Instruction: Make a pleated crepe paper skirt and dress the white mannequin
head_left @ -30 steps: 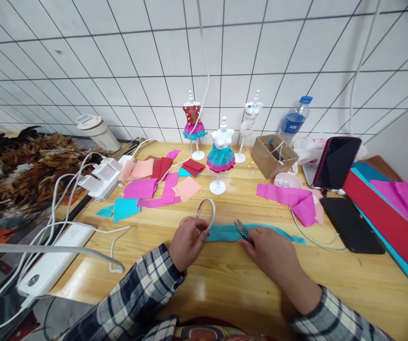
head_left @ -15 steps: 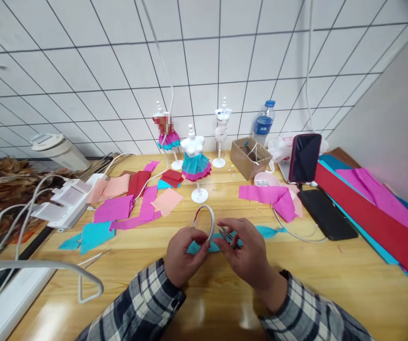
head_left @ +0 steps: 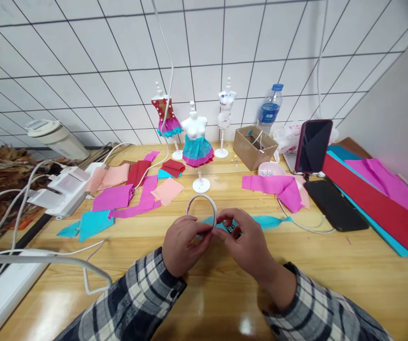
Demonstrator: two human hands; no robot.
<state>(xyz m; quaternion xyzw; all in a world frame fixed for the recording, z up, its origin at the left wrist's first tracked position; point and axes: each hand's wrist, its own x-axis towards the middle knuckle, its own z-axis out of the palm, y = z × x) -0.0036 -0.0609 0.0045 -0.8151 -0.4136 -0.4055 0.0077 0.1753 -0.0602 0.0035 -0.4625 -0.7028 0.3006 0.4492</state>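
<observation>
My left hand [head_left: 182, 244] is closed around the lower edge of a white roll of tape [head_left: 202, 206], which stands upright on the wooden table [head_left: 332, 274]. My right hand [head_left: 244, 244] meets it from the right, its thumb and forefinger pinched at the roll's rim, with small scissors [head_left: 231, 229] tucked under its fingers. A teal fabric strip [head_left: 270, 221] lies flat behind both hands. Three small mannequins stand at the back, the middle one [head_left: 197, 144] in a teal and pink skirt.
Pink, teal, red and peach fabric scraps [head_left: 126, 194] lie at the left. A cardboard box [head_left: 254, 147], a water bottle [head_left: 270, 109], a propped phone [head_left: 313, 145] and a flat phone [head_left: 335, 205] sit at the right. White chargers and cables [head_left: 62, 189] crowd the left edge.
My right hand left the teal strip, came left with the scissors and now pinches the tape roll. The left hand kept hold of the roll. The view shifted.
</observation>
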